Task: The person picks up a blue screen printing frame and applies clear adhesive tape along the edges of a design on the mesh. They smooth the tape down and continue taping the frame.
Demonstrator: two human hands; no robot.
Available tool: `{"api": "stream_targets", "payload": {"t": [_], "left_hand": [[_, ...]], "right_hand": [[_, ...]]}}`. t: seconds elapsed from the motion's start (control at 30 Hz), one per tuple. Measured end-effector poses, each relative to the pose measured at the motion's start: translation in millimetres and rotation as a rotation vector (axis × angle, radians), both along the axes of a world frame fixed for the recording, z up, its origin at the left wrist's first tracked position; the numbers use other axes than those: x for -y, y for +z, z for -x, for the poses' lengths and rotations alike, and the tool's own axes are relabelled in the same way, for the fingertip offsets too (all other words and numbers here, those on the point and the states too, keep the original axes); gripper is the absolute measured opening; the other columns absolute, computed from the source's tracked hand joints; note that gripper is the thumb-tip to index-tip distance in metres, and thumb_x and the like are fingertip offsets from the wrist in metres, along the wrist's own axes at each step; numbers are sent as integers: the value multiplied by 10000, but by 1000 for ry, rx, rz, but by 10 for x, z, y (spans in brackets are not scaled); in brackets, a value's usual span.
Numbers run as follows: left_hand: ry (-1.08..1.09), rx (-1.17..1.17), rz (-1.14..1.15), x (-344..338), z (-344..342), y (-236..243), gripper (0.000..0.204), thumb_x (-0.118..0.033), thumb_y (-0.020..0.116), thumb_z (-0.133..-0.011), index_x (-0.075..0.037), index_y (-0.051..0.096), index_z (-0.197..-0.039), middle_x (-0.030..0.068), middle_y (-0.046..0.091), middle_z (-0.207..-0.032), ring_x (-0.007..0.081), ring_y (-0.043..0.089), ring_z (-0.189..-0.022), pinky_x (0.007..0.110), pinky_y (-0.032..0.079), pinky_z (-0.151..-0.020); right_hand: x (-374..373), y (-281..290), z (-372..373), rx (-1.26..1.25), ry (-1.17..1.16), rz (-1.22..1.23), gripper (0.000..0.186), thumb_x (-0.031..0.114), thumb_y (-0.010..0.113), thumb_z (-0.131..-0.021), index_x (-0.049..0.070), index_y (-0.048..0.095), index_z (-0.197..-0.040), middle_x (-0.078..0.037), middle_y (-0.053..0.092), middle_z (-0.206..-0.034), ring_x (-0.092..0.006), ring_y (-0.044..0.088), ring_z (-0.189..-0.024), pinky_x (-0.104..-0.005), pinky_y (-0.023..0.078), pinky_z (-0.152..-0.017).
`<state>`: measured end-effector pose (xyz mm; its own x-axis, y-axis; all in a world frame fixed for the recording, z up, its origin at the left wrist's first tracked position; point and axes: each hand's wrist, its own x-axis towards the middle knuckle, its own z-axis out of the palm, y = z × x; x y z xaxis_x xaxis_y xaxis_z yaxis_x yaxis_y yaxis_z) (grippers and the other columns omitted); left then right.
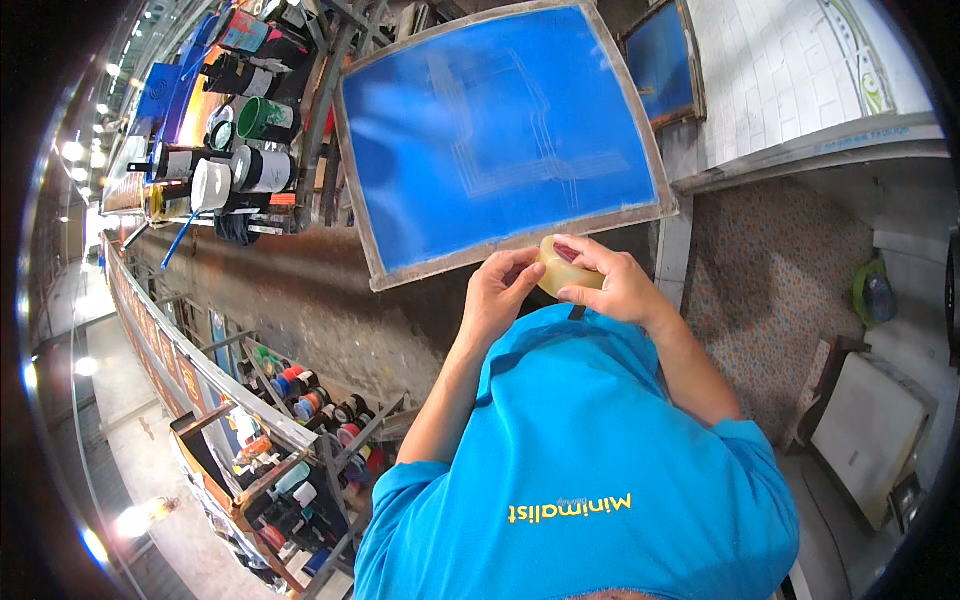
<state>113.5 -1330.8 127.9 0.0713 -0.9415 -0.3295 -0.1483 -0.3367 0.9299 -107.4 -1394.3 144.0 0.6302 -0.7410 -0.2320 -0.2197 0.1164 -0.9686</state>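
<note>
A roll of yellowish clear tape (554,283) with a dark red core is held in front of my body, at the near edge of a blue screen in a greyish frame (420,160). My right hand (622,292) grips the roll, thumb and fingers around it. My left hand (498,292) has its fingers curled, thumb and forefinger pinched at the roll's left edge; whether the tape's end is between them is too small to tell. Pale lines show on the screen's blue surface.
Paint tubs (260,170) crowd a rack at upper left; more containers (300,395) stand on a lower-left rack. A smaller framed blue screen (660,60) leans behind the large one. White tiles (770,70), a green object (870,290) and a white panel (865,435) are at right.
</note>
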Motion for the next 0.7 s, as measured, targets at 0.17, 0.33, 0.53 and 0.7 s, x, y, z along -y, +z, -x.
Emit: {"api": "stream_targets", "payload": {"t": [0.17, 0.33, 0.53, 0.7], "left_hand": [[27, 58, -30, 18, -61, 59, 311, -221, 700, -989, 16, 698, -1191, 69, 732, -1036, 114, 669, -926, 268, 543, -824], [111, -72, -51, -40, -172, 39, 283, -205, 693, -995, 22, 705, -1164, 46, 726, -1018, 90, 647, -921, 249, 527, -833], [152, -25, -13, -103, -270, 125, 241, -197, 667, -1013, 27, 698, -1095, 16, 702, -965, 73, 607, -876, 231, 495, -798], [212, 62, 60, -81, -386, 126, 229, -208, 642, -1026, 17, 682, -1043, -18, 655, -885, 63, 556, -805, 227, 465, -741]], "right_hand": [[-11, 100, -69, -4, 7, 121, 724, 207, 815, -816, 45, 513, -1454, -216, 691, -1221, -332, 703, -1093, -402, 540, -941], [16, 143, -162, 6, 67, 181, 706, 215, 810, -822, 53, 524, -1446, -217, 648, -1307, -335, 676, -1151, -412, 531, -983], [11, 221, -312, 35, 116, 194, 705, 287, 809, -825, 52, 534, -1430, -228, 654, -1297, -367, 668, -1159, -426, 523, -990], [173, -150, -436, -386, 119, 271, 741, 570, 758, -809, 36, 634, -1308, -249, 723, -1085, -425, 700, -1008, -486, 556, -893]]}}
